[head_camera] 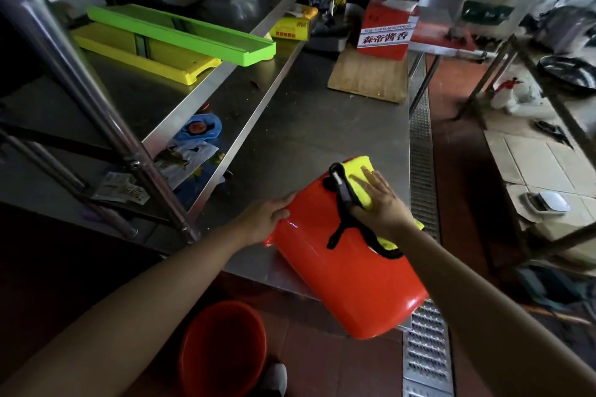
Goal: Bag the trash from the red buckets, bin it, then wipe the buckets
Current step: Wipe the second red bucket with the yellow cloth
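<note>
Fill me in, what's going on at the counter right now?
A person is wiping a red bucket that lies tipped on its side at the edge of the steel counter. The right hand presses a yellow cloth flat against the bucket's outer wall near the black handle, while the left hand steadies the bucket's left side. A second red bucket stands upright on the floor below. No trash bag is in view.
</note>
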The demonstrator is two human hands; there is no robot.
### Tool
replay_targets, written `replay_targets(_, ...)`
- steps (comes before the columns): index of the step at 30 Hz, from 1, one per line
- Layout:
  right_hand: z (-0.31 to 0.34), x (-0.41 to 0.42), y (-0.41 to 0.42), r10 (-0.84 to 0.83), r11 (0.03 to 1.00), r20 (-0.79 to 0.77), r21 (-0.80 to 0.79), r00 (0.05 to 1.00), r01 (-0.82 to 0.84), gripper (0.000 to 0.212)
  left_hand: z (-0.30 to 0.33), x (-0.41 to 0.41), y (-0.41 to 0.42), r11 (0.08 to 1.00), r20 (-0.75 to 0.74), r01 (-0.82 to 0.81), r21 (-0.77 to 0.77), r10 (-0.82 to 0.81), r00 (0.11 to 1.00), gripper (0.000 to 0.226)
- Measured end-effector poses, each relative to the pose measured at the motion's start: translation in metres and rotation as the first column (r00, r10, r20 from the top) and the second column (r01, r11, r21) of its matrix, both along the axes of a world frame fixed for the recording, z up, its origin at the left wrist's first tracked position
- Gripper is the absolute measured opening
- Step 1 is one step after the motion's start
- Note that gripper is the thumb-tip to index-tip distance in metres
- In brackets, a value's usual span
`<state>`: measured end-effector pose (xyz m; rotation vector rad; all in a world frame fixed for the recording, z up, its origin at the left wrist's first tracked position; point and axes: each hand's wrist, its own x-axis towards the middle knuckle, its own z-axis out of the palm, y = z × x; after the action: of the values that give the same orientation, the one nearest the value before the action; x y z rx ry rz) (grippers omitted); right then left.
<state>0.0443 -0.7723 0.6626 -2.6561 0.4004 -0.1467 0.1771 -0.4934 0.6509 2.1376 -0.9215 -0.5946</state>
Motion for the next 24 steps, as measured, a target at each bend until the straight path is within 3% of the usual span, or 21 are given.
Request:
replay_targets(5, -0.003, 0.016, -0.025, -0.175, 0.97, 0.003, 0.173, 0.985, 0.172, 0.076, -0.007, 0.001, 0.004, 1.0, -0.02, 0.003, -0.007, -0.003, 1.0, 0.046)
replay_targets(8, -0.003, 0.013, -0.018, -0.145, 0.966, -0.041, 0.209, 0.989, 0.15, 0.08, -0.011, 0.0, 0.006, 0.999, -0.006, -0.03, 0.022, 0.03, 1.0, 0.046)
replay_targets(12, -0.009, -0.013, 0.009, 0.006, 0.998, -0.056, -0.064, 0.998, -0.01, 0.072, -0.01, -0.002, 0.005, 0.998, -0.014, -0.057, 0.03, 0.058, 0.998, 0.048)
replay_targets(18, -0.031, -0.056, 0.081, 0.107, 0.889, 0.019, -0.449, 0.994, -0.087, 0.068, 0.006, 0.006, -0.008, 0.993, -0.014, -0.047, 0.109, 0.048, 0.999, 0.048)
replay_targets(22, -0.026, -0.058, 0.093, 0.112, 0.864, 0.018, -0.496, 0.994, -0.089, 0.062, 0.027, 0.016, -0.017, 0.971, 0.039, 0.009, 0.237, -0.019, 0.999, 0.051)
replay_targets(24, -0.015, -0.051, 0.09, 0.085, 0.86, -0.01, -0.504, 0.996, -0.078, 0.061, 0.042, 0.015, -0.029, 0.982, 0.036, 0.024, 0.19, -0.031, 0.999, 0.05)
